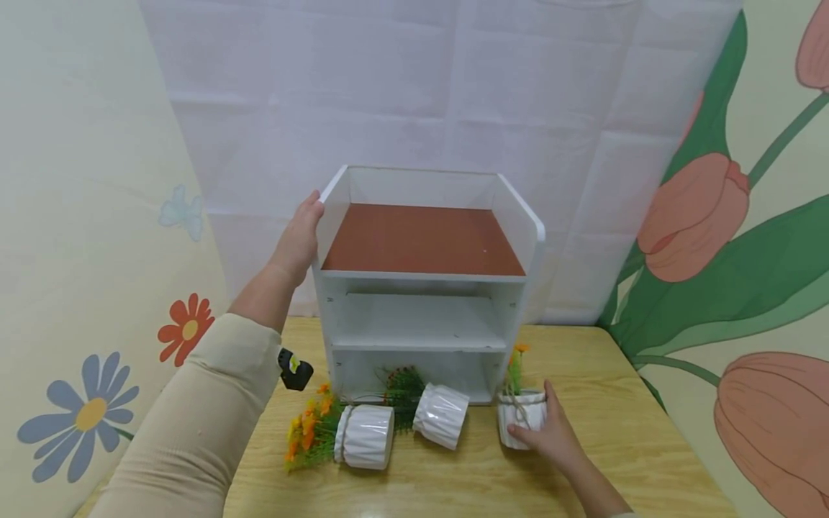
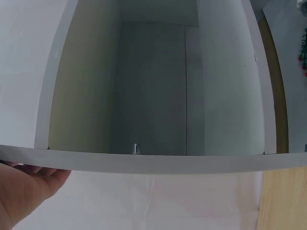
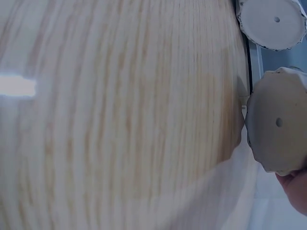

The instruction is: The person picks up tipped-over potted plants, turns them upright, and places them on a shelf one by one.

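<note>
My left hand (image 1: pixel 299 241) rests against the outer side of the white shelf unit's (image 1: pixel 421 275) left panel. In the left wrist view, the fingers (image 2: pixel 56 179) lie along the outside of that panel. My right hand (image 1: pixel 553 435) grips a white ruffled flowerpot (image 1: pixel 523 417) with twine round it and orange flowers, thumb on its front and fingers at its right side. This pot stands roughly upright in the head view, by the unit's lower right corner. Its underside (image 3: pixel 276 98) with a drainage hole shows in the right wrist view.
Two more white pots lie on their sides before the unit: one with orange flowers (image 1: pixel 365 437), one with red-dotted greenery (image 1: pixel 442 416). A wooden table (image 1: pixel 453 489) bears everything. A white cloth (image 1: pixel 311 86) hangs behind. A black object (image 1: pixel 295 370) sits at the left sleeve.
</note>
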`<act>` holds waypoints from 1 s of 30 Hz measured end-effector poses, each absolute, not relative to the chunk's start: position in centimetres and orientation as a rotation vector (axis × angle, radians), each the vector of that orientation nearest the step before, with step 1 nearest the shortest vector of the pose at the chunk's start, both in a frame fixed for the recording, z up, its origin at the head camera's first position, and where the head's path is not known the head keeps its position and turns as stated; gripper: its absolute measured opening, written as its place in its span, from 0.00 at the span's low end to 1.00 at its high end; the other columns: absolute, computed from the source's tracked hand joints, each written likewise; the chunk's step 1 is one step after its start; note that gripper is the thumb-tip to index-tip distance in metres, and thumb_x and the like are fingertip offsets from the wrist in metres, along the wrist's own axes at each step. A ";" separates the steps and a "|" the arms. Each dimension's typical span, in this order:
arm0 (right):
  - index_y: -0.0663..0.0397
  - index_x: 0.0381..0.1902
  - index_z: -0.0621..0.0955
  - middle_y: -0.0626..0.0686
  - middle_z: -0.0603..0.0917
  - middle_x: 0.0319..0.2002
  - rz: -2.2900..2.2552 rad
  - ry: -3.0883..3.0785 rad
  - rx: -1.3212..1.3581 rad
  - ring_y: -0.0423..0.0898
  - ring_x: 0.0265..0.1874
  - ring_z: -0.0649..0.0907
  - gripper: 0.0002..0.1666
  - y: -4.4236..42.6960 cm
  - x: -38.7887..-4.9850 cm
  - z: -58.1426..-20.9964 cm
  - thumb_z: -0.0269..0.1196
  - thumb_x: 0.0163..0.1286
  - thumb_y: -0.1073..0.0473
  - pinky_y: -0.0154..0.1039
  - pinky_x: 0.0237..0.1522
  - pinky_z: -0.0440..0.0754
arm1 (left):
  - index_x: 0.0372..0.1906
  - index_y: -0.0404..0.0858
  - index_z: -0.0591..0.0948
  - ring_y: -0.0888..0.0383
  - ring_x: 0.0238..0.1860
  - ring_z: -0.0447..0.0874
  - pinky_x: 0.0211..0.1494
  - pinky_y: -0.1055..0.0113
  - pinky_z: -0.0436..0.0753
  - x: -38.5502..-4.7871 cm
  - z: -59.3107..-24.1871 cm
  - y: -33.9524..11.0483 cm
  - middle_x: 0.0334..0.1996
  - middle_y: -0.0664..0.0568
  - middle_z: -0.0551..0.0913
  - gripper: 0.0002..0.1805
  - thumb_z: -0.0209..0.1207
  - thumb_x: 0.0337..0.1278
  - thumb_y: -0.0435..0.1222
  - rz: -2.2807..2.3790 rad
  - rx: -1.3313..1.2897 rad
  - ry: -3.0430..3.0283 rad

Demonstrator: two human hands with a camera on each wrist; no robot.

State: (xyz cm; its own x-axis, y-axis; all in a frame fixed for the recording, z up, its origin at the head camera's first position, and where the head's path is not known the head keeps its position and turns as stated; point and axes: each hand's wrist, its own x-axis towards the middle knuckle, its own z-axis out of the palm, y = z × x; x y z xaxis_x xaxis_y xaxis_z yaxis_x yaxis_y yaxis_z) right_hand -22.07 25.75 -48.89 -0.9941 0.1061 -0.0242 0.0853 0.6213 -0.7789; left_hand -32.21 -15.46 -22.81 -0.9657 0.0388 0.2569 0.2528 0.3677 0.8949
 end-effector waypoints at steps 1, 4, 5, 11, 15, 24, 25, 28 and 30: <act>0.67 0.76 0.40 0.77 0.53 0.72 1.352 -2.812 -0.168 0.74 0.68 0.61 0.73 25.8 -22.1 -48.9 0.76 0.51 0.48 0.68 0.68 0.61 | 0.79 0.59 0.39 0.42 0.75 0.52 0.72 0.32 0.54 -32.2 -22.8 -15.5 0.77 0.47 0.52 0.34 0.27 0.72 0.60 -1.644 -0.264 -2.432; 0.67 0.76 0.40 0.77 0.53 0.72 1.362 -2.817 -0.166 0.74 0.69 0.61 0.73 25.9 -22.0 -48.8 0.76 0.50 0.48 0.68 0.68 0.60 | 0.79 0.59 0.39 0.42 0.75 0.52 0.72 0.32 0.53 -32.2 -22.8 -15.4 0.77 0.48 0.51 0.35 0.26 0.72 0.60 -1.643 -0.262 -2.432; 0.67 0.76 0.40 0.77 0.54 0.71 1.364 -2.816 -0.162 0.74 0.68 0.61 0.73 25.9 -22.0 -48.9 0.76 0.50 0.49 0.68 0.68 0.60 | 0.79 0.59 0.39 0.42 0.75 0.51 0.72 0.32 0.53 -32.2 -22.8 -15.4 0.77 0.48 0.51 0.35 0.26 0.72 0.60 -1.644 -0.262 -2.432; 0.65 0.76 0.43 0.76 0.62 0.68 1.379 -2.800 -0.149 0.71 0.64 0.69 0.72 26.1 -21.7 -49.2 0.78 0.49 0.51 0.65 0.65 0.66 | 0.79 0.59 0.38 0.42 0.76 0.51 0.72 0.31 0.52 -32.2 -22.8 -15.4 0.78 0.48 0.50 0.34 0.25 0.72 0.60 -1.660 -0.271 -2.427; 0.62 0.76 0.44 0.75 0.65 0.67 1.395 -2.801 -0.148 0.69 0.62 0.72 0.72 26.2 -21.5 -49.3 0.78 0.48 0.51 0.64 0.63 0.69 | 0.79 0.58 0.38 0.42 0.75 0.51 0.72 0.32 0.53 -32.2 -22.6 -15.4 0.78 0.47 0.51 0.34 0.25 0.73 0.59 -1.665 -0.274 -2.424; 0.59 0.76 0.44 0.75 0.66 0.66 1.447 -2.791 -0.142 0.69 0.62 0.72 0.72 26.3 -21.0 -49.2 0.79 0.47 0.55 0.62 0.64 0.69 | 0.79 0.57 0.38 0.42 0.74 0.53 0.72 0.33 0.54 -32.2 -22.4 -15.5 0.77 0.45 0.52 0.34 0.24 0.74 0.57 -1.681 -0.279 -2.424; 0.59 0.76 0.43 0.75 0.66 0.66 1.452 -2.794 -0.145 0.69 0.62 0.72 0.72 26.4 -20.9 -49.2 0.79 0.47 0.55 0.63 0.64 0.69 | 0.79 0.56 0.38 0.42 0.74 0.53 0.72 0.32 0.54 -32.2 -22.4 -15.5 0.77 0.45 0.52 0.34 0.24 0.74 0.57 -1.683 -0.280 -2.423; 0.58 0.76 0.43 0.75 0.65 0.67 1.458 -2.809 -0.166 0.69 0.63 0.71 0.72 26.5 -20.9 -49.3 0.79 0.47 0.53 0.63 0.64 0.69 | 0.79 0.56 0.38 0.42 0.74 0.53 0.72 0.33 0.54 -32.2 -22.4 -15.6 0.77 0.45 0.52 0.34 0.24 0.73 0.58 -1.683 -0.278 -2.423; 0.57 0.76 0.43 0.75 0.64 0.67 1.459 -2.819 -0.183 0.70 0.63 0.71 0.72 26.6 -20.8 -49.4 0.79 0.47 0.52 0.64 0.64 0.68 | 0.79 0.57 0.39 0.42 0.74 0.53 0.72 0.33 0.54 -32.2 -22.5 -15.5 0.77 0.45 0.52 0.34 0.24 0.73 0.58 -1.680 -0.276 -2.422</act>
